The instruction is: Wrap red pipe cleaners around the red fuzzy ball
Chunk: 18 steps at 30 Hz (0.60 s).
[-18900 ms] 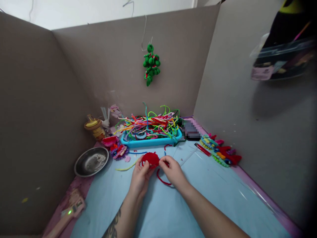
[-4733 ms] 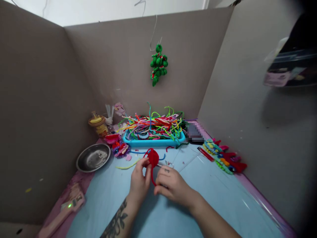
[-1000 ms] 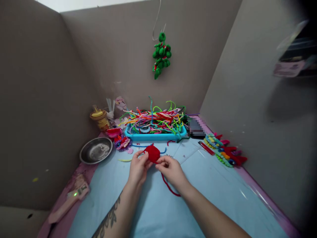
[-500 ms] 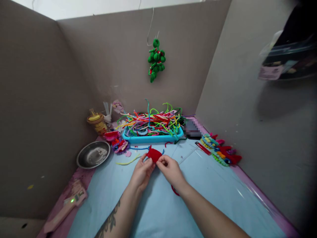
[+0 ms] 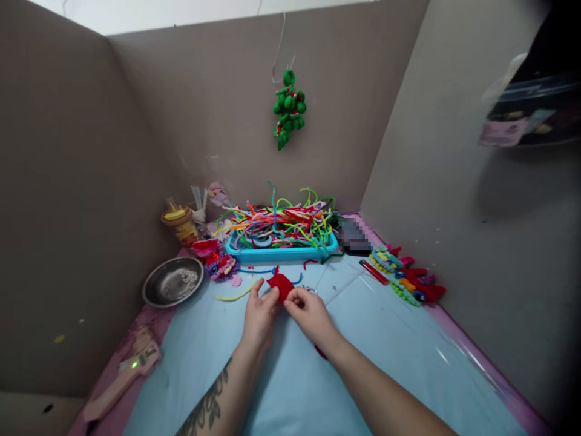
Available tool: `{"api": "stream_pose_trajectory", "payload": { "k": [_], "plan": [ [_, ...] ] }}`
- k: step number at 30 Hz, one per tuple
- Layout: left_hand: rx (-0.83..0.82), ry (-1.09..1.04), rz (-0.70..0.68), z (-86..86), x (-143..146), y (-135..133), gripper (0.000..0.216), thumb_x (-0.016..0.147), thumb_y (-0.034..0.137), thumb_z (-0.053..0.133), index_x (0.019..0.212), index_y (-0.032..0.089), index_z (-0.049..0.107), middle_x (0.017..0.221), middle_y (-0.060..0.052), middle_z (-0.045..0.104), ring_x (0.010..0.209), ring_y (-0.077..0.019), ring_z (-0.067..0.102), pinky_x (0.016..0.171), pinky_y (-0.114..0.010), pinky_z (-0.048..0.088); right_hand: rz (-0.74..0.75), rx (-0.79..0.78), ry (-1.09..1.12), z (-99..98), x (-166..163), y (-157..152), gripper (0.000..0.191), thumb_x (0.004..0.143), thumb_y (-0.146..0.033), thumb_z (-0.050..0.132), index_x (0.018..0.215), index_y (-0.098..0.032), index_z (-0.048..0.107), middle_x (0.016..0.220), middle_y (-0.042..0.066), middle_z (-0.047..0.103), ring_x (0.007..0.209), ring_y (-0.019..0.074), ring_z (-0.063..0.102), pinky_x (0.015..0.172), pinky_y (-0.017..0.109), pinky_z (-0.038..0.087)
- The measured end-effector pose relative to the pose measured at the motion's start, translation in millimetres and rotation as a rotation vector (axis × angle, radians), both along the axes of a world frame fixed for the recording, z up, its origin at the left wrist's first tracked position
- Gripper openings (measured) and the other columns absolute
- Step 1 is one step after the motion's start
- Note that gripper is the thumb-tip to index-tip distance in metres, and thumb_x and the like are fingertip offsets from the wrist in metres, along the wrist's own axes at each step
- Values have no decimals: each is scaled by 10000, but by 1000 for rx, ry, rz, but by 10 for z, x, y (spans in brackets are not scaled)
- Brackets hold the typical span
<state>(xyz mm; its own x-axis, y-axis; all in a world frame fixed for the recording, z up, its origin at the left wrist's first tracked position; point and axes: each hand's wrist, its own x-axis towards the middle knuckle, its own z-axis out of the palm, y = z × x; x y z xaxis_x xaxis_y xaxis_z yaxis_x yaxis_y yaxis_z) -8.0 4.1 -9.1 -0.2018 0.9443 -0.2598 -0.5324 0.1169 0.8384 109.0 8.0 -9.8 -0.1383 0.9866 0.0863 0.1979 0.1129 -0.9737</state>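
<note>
A small red fuzzy piece (image 5: 282, 286), seemingly made of pipe cleaner, is held up between my hands over the blue table cover. My left hand (image 5: 262, 307) grips its left lower edge, thumb in front and index finger lifted off. On its right lower edge, my right hand (image 5: 308, 310) pinches with thumb and fingertips. Part of a dark red pipe cleaner (image 5: 321, 351) shows beneath my right wrist. Behind the red piece lie a blue pipe cleaner (image 5: 256, 271) and, to the left, a yellow-green pipe cleaner (image 5: 233, 297).
A blue tray (image 5: 281, 255) heaped with pipe cleaners stands at the back. Left are a metal bowl (image 5: 157, 284) with small white bits, a cup (image 5: 180, 224) and a pink glue gun (image 5: 122, 378). A red cutter (image 5: 374, 272) and colourful finished pieces (image 5: 403, 275) lie right.
My left index finger has lifted away from the red piece. The piece has turned slightly in my hands, and the whole view has shifted a little.
</note>
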Motion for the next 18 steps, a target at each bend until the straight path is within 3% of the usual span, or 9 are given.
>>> {"api": "stream_pose_trajectory", "payload": {
  "k": [6, 12, 18],
  "plan": [
    [11, -27, -13, 20, 25, -9, 869, 609, 286, 780, 1308, 143, 285, 755, -47, 686, 702, -155, 656, 764, -302, 467, -12, -5, 22, -2, 6, 5, 97, 717, -241, 531, 636, -188, 519, 576, -30, 505, 552, 126, 450, 559, 239, 369],
    [95, -3, -75, -54, 26, -13, 868, 529, 178, 817, 1272, 209, 369, 726, 40, 610, 665, -110, 618, 719, -242, 449, -46, -8, 46, -60, 29, 47, 100, 725, -245, 529, 646, -190, 505, 581, -28, 503, 549, 125, 446, 540, 238, 367],
    [129, 46, -116, -90, -19, 8, 880, 603, 217, 778, 1341, 231, 299, 723, 36, 609, 681, -117, 614, 716, -242, 437, -52, 14, 67, -33, 22, 32, 133, 736, -265, 536, 635, -191, 492, 576, -28, 504, 550, 125, 447, 537, 235, 369]
  ]
}}
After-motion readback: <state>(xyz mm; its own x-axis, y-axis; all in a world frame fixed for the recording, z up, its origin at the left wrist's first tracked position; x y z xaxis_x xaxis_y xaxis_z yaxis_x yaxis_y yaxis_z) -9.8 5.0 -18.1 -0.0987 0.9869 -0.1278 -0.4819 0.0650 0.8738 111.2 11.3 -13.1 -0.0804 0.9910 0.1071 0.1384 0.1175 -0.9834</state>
